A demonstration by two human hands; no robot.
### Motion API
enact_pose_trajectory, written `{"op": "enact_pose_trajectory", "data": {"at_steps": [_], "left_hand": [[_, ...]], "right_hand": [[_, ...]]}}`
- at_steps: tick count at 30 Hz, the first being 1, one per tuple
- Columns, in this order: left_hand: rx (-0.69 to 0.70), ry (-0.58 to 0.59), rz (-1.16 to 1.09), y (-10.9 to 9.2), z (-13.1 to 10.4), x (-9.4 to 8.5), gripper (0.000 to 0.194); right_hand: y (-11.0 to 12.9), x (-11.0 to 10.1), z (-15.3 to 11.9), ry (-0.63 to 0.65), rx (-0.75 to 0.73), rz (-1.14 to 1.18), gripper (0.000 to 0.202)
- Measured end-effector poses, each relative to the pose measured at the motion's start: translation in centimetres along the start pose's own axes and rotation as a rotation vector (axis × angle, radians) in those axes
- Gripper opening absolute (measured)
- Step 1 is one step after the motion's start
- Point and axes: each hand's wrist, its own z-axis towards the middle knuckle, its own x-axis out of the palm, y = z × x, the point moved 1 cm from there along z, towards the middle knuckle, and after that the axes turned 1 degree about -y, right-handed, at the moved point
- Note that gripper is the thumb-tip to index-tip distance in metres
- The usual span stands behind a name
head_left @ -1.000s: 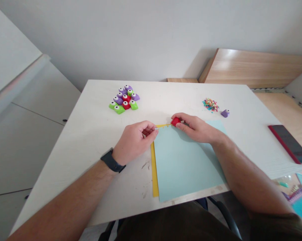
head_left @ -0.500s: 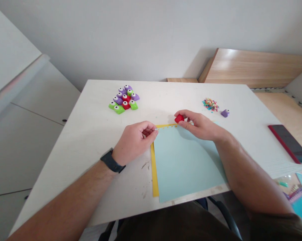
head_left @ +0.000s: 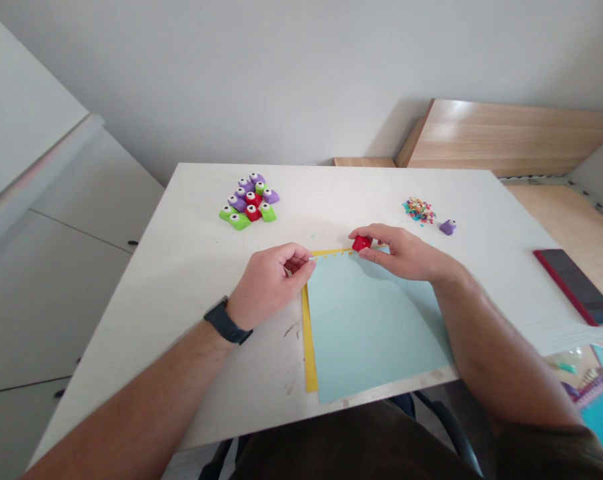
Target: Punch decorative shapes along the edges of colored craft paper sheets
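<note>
left hand (head_left: pixel 276 277) pinches blue paper (head_left: pixel 381 327) at its top-left corner; right hand (head_left: pixel 401 253) has red punch (head_left: pixel 362 244) btwn thumb & fingers at the blue paper's top edge. yellow paper (head_left: pixel 310 347) sits under it, poking out left & top. paper's prob v light, bendy, tears easily nr the notches, so best held by corners; punch looks hard, smooth, poss slippery: grip its sides.

Left fingers (head_left: pixel 295 249) pinched, right fingers (head_left: pixel 380 231) curled, forearms (head_left: pixel 486 327) angled inward
</note>
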Motion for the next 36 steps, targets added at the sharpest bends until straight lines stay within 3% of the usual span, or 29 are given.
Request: {"op": "enact_pose_trajectory", "data": {"at_steps": [18, 26, 32, 36], "left_hand": [[-0.015, 0.006, -0.022, -0.32, 0.04, -0.22, 0.023], [-0.023, -0.001, -0.037, -0.13, 0.09, -0.13, 0.022], [-0.025, -0.008, -0.035, -0.19, 0.13, -0.09, 0.020], [-0.026, -0.011, -0.041, -0.11, 0.12, -0.05, 0.019]], "right_hand": [[-0.17, 0.14, 0.02, -0.027, -0.027, -0.063, 0.040], [-0.37, 0.26, -0.08, 0.031, -0.044, -0.084, 0.039], [-0.34, 0.41, -0.04, 0.057, 0.032, -0.064, 0.043], [0.03, 0.47, 0.20, 0.096, 0.050, -0.050, 0.029]]}}
